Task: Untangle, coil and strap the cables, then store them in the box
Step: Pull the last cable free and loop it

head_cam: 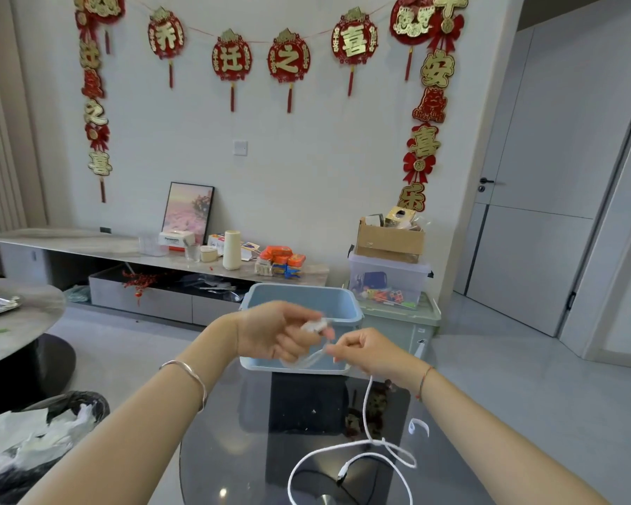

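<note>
A white cable point(370, 446) runs from my hands down onto the dark glass table point(234, 450), where it lies in a loose loop with a plug end near the front. My left hand point(274, 331) grips a blurred white bundle of the cable at its fingertips. My right hand point(368, 353) pinches the cable just beside it, and the strand hangs down from there. Both hands are raised in front of the light blue box point(343, 300), which stands open at the table's far edge. A small white strap point(418, 426) lies curled on the table to the right.
A bin point(33, 442) lined with a black bag and full of white paper stands at the lower left. A round grey table point(19, 322) is at the left. Clear storage tubs point(390, 282) with a cardboard box on top stand behind the blue box.
</note>
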A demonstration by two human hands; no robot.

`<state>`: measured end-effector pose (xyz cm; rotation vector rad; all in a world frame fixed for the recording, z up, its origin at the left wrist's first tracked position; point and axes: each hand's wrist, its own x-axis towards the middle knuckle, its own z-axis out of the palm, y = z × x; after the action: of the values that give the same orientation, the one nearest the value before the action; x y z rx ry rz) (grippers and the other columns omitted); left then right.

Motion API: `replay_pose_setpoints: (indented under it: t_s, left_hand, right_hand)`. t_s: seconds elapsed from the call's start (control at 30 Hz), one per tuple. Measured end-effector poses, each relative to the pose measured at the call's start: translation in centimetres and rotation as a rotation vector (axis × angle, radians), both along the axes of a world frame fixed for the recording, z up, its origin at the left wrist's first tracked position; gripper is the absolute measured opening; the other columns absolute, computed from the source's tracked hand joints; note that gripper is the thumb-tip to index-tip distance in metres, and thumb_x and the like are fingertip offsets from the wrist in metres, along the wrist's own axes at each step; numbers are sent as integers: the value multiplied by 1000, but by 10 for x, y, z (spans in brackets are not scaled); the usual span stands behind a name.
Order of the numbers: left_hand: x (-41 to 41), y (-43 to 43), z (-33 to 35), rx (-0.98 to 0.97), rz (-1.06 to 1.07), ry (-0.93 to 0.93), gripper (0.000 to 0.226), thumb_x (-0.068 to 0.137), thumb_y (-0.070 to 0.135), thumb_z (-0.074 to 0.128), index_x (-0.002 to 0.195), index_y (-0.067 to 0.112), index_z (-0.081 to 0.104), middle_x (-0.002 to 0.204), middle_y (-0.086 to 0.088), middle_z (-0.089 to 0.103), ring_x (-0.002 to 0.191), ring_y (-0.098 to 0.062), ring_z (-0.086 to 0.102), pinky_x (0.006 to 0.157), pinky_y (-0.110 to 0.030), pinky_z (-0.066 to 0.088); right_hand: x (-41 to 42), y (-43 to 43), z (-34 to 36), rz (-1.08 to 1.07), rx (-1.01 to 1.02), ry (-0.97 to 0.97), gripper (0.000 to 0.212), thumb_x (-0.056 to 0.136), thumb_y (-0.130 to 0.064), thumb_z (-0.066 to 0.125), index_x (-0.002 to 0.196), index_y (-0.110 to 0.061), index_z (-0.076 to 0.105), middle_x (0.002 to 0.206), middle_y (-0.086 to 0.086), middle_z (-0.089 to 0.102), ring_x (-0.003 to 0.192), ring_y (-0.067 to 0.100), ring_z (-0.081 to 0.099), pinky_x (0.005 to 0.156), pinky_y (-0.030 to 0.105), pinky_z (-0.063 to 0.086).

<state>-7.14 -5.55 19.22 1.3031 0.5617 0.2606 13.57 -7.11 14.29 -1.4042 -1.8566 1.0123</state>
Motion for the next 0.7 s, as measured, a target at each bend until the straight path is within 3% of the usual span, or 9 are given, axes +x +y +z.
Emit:
replay_pose_setpoints:
  t_s: [0.1, 0.2, 0.27, 0.37, 0.43, 0.53, 0.7]
  left_hand:
    - [3, 1, -8, 84, -194, 349, 40, 102, 33, 27, 112, 9, 57, 52, 10, 26, 47, -8, 12, 44, -16, 19]
    - [5, 5, -13, 84, -84, 404, 53, 103, 44, 19, 122, 7, 53, 53, 9, 28, 46, -6, 15, 44, -16, 20]
    - [6, 9, -17, 96, 138, 318, 61, 100, 54, 15, 116, 8, 52, 54, 7, 29, 44, -7, 21, 44, -16, 22]
    - [10, 17, -21, 205, 521, 116, 46, 100, 52, 23, 98, 13, 46, 54, 6, 35, 44, -9, 26, 47, -20, 25]
    - [14, 22, -22, 245, 696, -23, 37, 103, 44, 26, 108, 14, 47, 57, 4, 38, 45, -10, 29, 49, -22, 26]
    - [16, 29, -21, 295, 788, -165, 38, 105, 35, 25, 126, 13, 47, 67, 2, 43, 50, -11, 35, 53, -24, 31]
    - [16, 29, -12, 216, 821, -423, 35, 105, 28, 27, 120, 11, 54, 79, 2, 65, 63, -12, 56, 60, -23, 47]
  right_hand:
    - [-3, 6, 17, 50, 76, -29, 13, 87, -31, 67, 78, -21, 64, 41, -12, 46, 35, 1, 33, 39, 11, 27]
    - [-7, 6, 35, -7, 166, -19, 8, 94, -22, 57, 88, -16, 60, 47, -6, 59, 34, 1, 36, 41, 9, 30]
    - [-10, 2, 44, -40, 197, 55, 7, 96, -18, 52, 92, -13, 56, 56, -1, 63, 34, 3, 30, 38, 15, 27]
    - [-20, -11, 48, -7, 227, 195, 4, 97, -10, 49, 93, -11, 48, 70, 8, 66, 33, 5, 31, 36, 15, 28]
    - [-29, -21, 44, 54, 229, 199, 4, 97, -11, 49, 95, -9, 46, 75, 6, 69, 33, 6, 35, 38, 15, 31]
    - [-41, -30, 31, 124, 161, 206, 11, 98, -16, 48, 104, -8, 46, 79, 1, 73, 35, 10, 40, 39, 18, 35]
    - [-48, -31, 12, 168, 76, 300, 12, 100, -15, 43, 111, -10, 42, 84, 2, 73, 44, 15, 54, 50, 23, 48]
